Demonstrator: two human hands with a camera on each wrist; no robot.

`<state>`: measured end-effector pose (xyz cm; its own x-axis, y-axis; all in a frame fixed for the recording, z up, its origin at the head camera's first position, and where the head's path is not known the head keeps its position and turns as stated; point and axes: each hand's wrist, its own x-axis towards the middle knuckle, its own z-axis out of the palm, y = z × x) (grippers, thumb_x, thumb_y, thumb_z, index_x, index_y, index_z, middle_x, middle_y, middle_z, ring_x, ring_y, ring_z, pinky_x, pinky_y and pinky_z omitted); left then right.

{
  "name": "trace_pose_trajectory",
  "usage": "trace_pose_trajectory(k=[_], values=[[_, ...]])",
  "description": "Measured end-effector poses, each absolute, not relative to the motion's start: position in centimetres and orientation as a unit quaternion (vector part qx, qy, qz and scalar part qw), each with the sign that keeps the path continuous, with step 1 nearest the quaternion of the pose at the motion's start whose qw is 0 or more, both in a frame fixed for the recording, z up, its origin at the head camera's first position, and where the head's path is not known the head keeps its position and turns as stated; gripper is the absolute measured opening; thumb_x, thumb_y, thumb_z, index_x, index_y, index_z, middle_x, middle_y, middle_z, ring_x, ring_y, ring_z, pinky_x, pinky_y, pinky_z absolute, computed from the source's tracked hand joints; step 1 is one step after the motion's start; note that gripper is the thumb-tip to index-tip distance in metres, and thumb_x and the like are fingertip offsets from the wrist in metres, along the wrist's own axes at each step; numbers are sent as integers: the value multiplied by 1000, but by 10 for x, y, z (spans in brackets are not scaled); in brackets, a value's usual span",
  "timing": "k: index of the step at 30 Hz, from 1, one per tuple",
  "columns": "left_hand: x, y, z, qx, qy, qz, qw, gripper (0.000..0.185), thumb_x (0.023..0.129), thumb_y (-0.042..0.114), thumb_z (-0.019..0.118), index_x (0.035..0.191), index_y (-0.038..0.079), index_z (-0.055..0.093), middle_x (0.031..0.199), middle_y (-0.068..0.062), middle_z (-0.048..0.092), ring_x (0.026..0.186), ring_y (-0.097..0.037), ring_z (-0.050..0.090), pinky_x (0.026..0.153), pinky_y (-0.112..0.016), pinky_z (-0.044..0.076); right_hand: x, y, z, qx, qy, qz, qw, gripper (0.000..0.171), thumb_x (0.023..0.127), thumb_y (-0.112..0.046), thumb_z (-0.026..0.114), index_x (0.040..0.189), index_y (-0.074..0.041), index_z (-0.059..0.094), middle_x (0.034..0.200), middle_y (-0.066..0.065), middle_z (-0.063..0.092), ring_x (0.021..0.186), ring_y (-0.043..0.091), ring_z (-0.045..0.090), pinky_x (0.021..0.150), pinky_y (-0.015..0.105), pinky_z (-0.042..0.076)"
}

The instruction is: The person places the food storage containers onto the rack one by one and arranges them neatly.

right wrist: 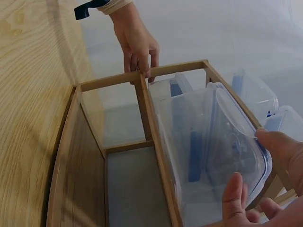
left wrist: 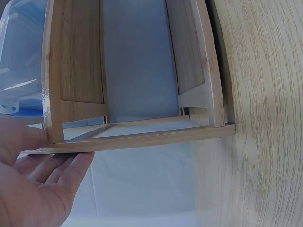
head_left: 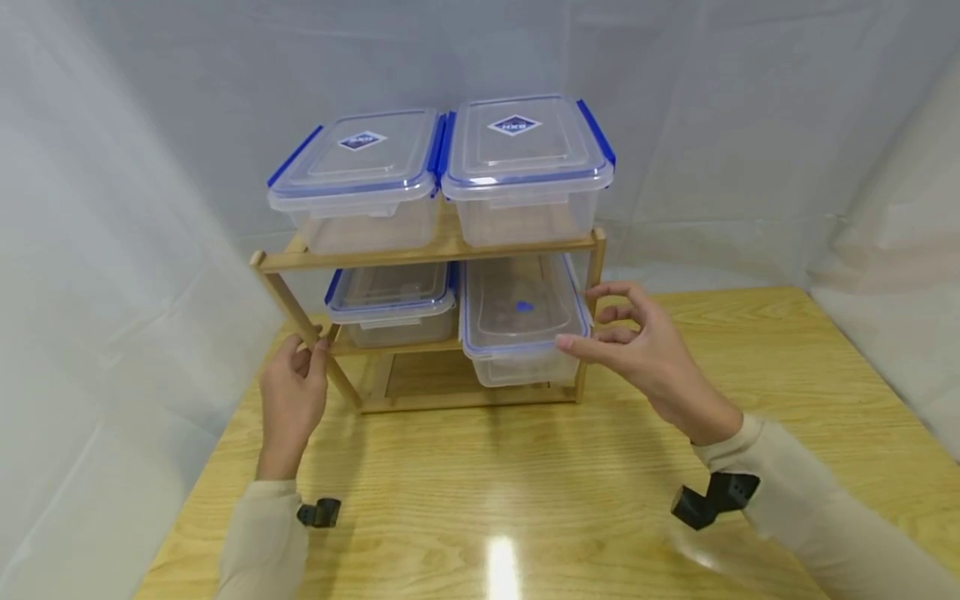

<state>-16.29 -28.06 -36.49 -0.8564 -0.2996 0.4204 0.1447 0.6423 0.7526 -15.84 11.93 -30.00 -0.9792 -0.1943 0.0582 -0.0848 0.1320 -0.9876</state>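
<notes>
Table (head_left: 570, 492): a pale wood-grain top is carrying everything, with white sheeting hanging behind it.
Rack (head_left: 442, 250): a two-tier wooden shelf rack is standing upright at the far middle of the table; two lidded boxes are sitting on its top tier.
Lower boxes: the lower left box (head_left: 392, 302) is sitting fully in, while the lower right box (head_left: 521, 329) is jutting out over the front edge, its long axis running front to back, toward the person.
Right hand (head_left: 645, 354): nearer to the jutting box; its grip is spread, fingertips touching the box's front right corner, the box lying just left of the palm.
Left hand (head_left: 291, 400): its grip is pinching the rack's front left post.
Views: the right wrist view is showing thumb and fingertip on the lid rim; the left wrist view is showing only the rack's frame, no box contact.
</notes>
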Motion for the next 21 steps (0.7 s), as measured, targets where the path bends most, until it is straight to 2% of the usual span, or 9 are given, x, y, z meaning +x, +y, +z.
trace_pose_trajectory(k=[6, 8, 10, 13, 21], values=[[-162, -280, -365, 53, -869, -418, 259, 34, 99, 24, 49, 127, 6, 57, 108, -19, 67, 99, -30, 66, 82, -38, 55, -158, 113, -313, -119, 720, -682, -59, 46, 75, -22, 82, 90, -3, 42, 70, 9, 52, 54, 21, 53, 52, 36, 54], [-161, -280, -364, 57, -870, -417, 257, 34, 99, 25, 49, 127, 6, 57, 108, -19, 67, 100, -29, 66, 82, -38, 55, -159, 109, -317, -139, 696, -700, -79, 42, 77, -18, 80, 82, 1, 42, 62, 11, 58, 51, 25, 57, 50, 39, 55], [-161, -280, -365, 58, -870, -418, 255, 35, 99, 25, 49, 128, 6, 57, 109, -19, 67, 100, -29, 65, 82, -38, 55, -159, 104, -321, -155, 674, -717, -85, 38, 80, -15, 77, 79, 3, 44, 64, 15, 63, 55, 28, 62, 53, 41, 57], [-162, -280, -365, 57, -869, -420, 255, 34, 99, 24, 49, 127, 5, 56, 109, -20, 66, 100, -29, 66, 82, -37, 55, -160, 99, -325, -167, 647, -739, -82, 30, 83, -13, 74, 81, 6, 50, 76, 17, 69, 67, 32, 68, 62, 46, 58], [-163, -281, -364, 47, -869, -418, 260, 34, 99, 23, 49, 126, 3, 57, 108, -21, 67, 99, -30, 66, 81, -38, 55, -161, 94, -331, -177, 633, -752, -50, 24, 87, -11, 69, 100, 5, 58, 96, 18, 67, 83, 31, 68, 78, 42, 57]])
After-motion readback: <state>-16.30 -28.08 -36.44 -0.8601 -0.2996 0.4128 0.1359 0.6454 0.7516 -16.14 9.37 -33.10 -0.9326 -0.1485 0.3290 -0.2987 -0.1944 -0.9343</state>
